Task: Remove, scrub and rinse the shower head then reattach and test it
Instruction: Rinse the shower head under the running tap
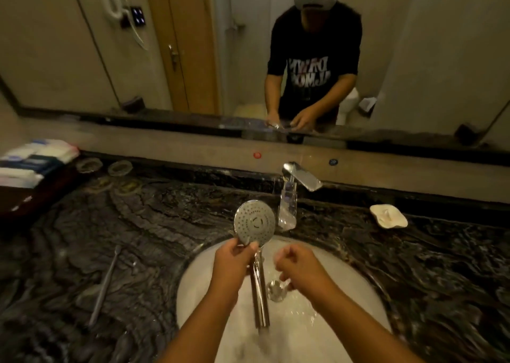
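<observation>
Holding shower head [255,222] in left grip [234,257] over sink [345,277], face up, near tap [289,197]; right grip [298,266] curled tight, empty, beside handle [260,293].

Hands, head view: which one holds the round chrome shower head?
The left hand: its fingers pinch the round chrome shower head at its lower rim. The right hand is a curled fist over the white basin, apart from it.
</observation>
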Motion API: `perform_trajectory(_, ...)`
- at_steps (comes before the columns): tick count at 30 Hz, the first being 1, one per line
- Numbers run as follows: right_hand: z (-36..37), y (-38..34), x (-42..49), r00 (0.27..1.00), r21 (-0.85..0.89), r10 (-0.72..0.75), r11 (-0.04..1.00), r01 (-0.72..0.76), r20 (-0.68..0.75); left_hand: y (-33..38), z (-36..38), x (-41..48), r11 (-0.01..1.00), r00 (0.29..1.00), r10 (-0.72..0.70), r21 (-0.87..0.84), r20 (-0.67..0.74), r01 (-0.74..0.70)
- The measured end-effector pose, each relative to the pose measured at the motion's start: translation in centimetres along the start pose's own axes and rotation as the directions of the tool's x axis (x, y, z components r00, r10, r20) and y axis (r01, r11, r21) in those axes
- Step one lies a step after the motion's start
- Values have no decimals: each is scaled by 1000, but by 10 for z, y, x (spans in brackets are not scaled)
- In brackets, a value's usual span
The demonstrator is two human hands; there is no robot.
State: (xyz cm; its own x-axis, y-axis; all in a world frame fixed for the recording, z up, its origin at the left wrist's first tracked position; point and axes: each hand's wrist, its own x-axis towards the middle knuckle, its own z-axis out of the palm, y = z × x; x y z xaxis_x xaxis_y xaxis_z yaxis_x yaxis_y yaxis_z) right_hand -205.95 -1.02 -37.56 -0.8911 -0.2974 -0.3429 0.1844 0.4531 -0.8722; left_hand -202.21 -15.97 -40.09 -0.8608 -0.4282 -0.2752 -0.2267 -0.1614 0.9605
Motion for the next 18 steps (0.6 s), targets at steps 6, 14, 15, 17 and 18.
perform_trajectory(6,-15,-74,-50,979,-52,-160,984,168,124,117,1,-46,983,983,177,32,41,-178)
perform_trajectory(14,-64,-171,-108,918,154,-376,922,356,126,221,1,-115,934,930,351,29,112,-356)
perform_trajectory(15,-68,-178,-113,908,161,-397,913,375,135,226,1,-123,931,925,361,15,118,-365)
perform_trajectory(17,-74,-186,-123,890,145,-427,902,407,161,230,-1,-137,926,917,376,-3,131,-378)
perform_trajectory(18,-76,-187,-128,882,130,-435,900,417,180,228,-3,-144,925,916,375,13,143,-381)
